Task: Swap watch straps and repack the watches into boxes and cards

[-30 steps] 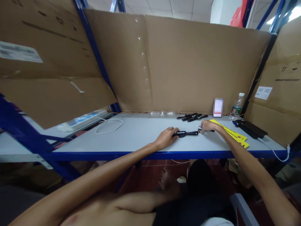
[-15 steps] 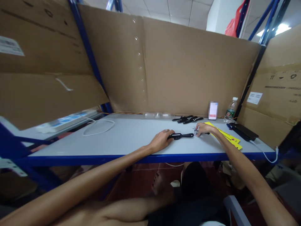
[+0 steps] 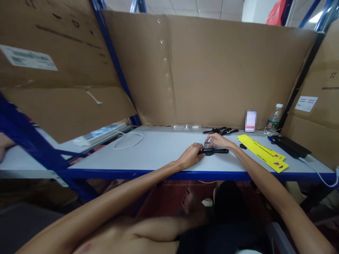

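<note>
My left hand (image 3: 191,155) is closed round one handle of a black spokeshave (image 3: 220,151) that lies across the table near the front edge. Its other handle points right. Above the spokeshave's middle, my right hand (image 3: 217,140) pinches a small grey metal plate (image 3: 208,144), which looks like a blade. Whether that plate touches the tool body cannot be made out. To the right lies a small black part (image 3: 243,146), beside the yellow printed cards (image 3: 261,151).
Several more black spokeshaves (image 3: 221,131) lie at the back, near clear plastic pieces (image 3: 186,127). A phone (image 3: 250,121), a water bottle (image 3: 273,120) and a black case (image 3: 290,145) with a white cable stand right. A white cable (image 3: 129,146) and power strip (image 3: 100,134) lie left.
My right hand has moved left with the grey plate, from beside the spokeshave's right end to above its middle. My left hand keeps its hold. The view has swung slightly.
</note>
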Available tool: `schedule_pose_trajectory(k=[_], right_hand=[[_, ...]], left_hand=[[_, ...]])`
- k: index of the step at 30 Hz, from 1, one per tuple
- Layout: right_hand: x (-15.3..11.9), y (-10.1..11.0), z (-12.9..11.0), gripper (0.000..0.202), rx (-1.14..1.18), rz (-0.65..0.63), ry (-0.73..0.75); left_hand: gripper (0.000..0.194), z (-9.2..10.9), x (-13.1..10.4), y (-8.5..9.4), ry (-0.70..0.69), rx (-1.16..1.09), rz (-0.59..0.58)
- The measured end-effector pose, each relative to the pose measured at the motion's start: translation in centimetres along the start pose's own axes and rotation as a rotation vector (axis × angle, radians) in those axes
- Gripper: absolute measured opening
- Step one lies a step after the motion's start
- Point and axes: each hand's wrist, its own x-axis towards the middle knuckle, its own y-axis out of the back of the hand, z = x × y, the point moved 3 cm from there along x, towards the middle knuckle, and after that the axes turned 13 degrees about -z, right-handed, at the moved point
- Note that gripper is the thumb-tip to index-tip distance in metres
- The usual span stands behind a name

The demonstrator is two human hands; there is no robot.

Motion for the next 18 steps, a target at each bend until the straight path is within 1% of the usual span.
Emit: schedule_pose_trajectory(k=[3,6,9,13,18], right_hand=[[-0.5,-0.6,0.3,0.024,0.057,-0.067,0.009],[-1.1,-0.4,0.5,0.023,0.039,-0.074,0.002],[-1.4,-0.4,0.4,0.018,0.007,-0.055,-0.019],[-1.3,-0.9,0.1,0.014,-0.057,-0.036,-0.060],[-1.4,-1.3,-0.2,0.018,-0.173,0.034,-0.102]], left_hand=[[0.018,-0.2,0.1,-0.2,-0.028,0.034,0.011],[0.016,-0.1,0.1,-0.3,-0.026,0.082,-0.006],[0.016,0.2,0.1,-0.2,0.006,0.109,-0.040],[0.019,0.3,0.1,-0.1,0.037,0.092,-0.086],[0.023,0.0,0.3,-0.2,0.055,0.077,-0.109]])
